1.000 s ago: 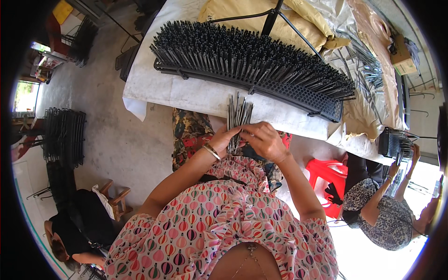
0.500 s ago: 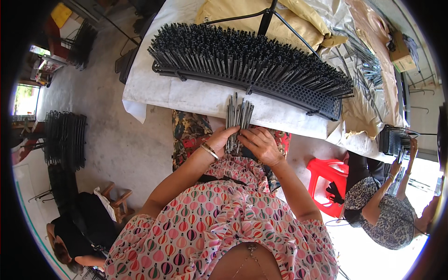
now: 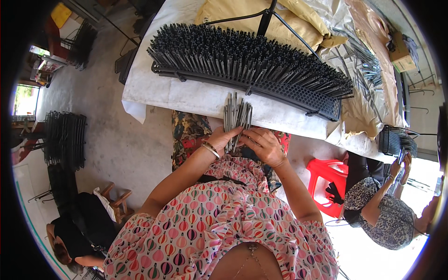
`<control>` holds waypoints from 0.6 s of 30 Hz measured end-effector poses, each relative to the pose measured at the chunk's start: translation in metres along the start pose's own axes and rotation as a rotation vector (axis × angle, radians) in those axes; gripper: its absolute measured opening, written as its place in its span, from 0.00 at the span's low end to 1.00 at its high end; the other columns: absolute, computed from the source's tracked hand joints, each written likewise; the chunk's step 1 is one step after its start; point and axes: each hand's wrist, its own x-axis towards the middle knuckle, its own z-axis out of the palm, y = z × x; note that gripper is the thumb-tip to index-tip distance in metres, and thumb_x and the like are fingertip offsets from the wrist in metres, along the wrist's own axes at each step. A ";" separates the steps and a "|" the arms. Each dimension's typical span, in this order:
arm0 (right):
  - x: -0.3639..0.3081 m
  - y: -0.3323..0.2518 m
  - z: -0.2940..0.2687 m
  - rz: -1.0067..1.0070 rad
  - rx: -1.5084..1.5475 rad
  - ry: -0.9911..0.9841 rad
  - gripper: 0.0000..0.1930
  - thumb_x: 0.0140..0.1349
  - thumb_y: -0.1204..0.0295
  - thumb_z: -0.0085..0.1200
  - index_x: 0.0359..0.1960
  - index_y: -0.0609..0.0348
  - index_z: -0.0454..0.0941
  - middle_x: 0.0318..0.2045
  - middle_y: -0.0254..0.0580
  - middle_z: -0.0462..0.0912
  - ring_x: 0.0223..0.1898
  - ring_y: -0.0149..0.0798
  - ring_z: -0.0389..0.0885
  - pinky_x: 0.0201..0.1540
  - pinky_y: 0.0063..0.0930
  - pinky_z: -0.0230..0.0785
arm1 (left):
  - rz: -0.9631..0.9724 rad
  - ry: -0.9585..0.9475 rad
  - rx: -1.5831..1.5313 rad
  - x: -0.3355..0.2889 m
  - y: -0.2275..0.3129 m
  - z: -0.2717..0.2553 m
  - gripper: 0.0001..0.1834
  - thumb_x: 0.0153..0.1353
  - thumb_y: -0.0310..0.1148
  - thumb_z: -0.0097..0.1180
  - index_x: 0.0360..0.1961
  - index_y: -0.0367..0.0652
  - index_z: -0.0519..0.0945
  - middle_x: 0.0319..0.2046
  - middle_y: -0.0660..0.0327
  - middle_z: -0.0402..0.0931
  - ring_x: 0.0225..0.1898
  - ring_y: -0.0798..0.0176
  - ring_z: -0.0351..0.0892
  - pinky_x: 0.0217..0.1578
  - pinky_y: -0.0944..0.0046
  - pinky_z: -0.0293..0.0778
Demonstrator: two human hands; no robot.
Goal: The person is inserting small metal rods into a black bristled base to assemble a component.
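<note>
A bundle of thin grey metal rods (image 3: 237, 112) stands roughly upright in front of me, just short of the table edge. My left hand (image 3: 222, 141) is closed around its lower part, the thumb lying across the rods. At the bundle's right side, my right hand (image 3: 264, 145) has its fingers bent and pressed against the rods; its fingertips are partly hidden. Beyond the bundle, a long black perforated rack (image 3: 305, 99) lies on the table, most of its holes filled with dark rods (image 3: 242, 58). The holes at its right front stand bare.
A white cloth (image 3: 196, 95) covers the table. Loose rods (image 3: 366, 70) lie on brown wrapping at the far right. A red plastic stool (image 3: 322, 182) stands to my right, near a co-worker (image 3: 385, 205) handling rods. Another person (image 3: 91, 224) is at the lower left, by hanging black racks (image 3: 65, 140).
The bundle has shifted slightly left and its tops lean a little differently. My right fingers have moved a little on the rods. The co-worker at the right has lowered one hand.
</note>
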 end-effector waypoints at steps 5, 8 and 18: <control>0.010 0.000 -0.008 0.079 0.090 0.147 0.16 0.42 0.80 0.56 0.37 0.59 0.78 0.40 0.40 0.78 0.41 0.41 0.76 0.43 0.32 0.70 | -0.004 -0.036 0.018 -0.002 0.003 0.006 0.13 0.57 0.33 0.57 0.41 0.38 0.75 0.34 0.60 0.78 0.34 0.63 0.79 0.33 0.65 0.78; 0.013 0.000 -0.005 0.479 0.238 0.365 0.11 0.52 0.83 0.55 0.38 0.63 0.77 0.37 0.43 0.79 0.40 0.40 0.77 0.43 0.28 0.69 | -0.018 -0.056 0.041 -0.005 0.006 0.007 0.14 0.58 0.34 0.56 0.43 0.38 0.75 0.36 0.58 0.79 0.38 0.62 0.80 0.36 0.63 0.78; 0.040 0.027 -0.030 0.963 0.743 0.742 0.11 0.58 0.77 0.55 0.42 0.66 0.76 0.33 0.36 0.80 0.37 0.25 0.75 0.43 0.16 0.67 | -0.006 -0.102 0.093 -0.006 0.006 0.000 0.15 0.59 0.34 0.54 0.45 0.39 0.74 0.39 0.57 0.78 0.39 0.63 0.79 0.36 0.65 0.77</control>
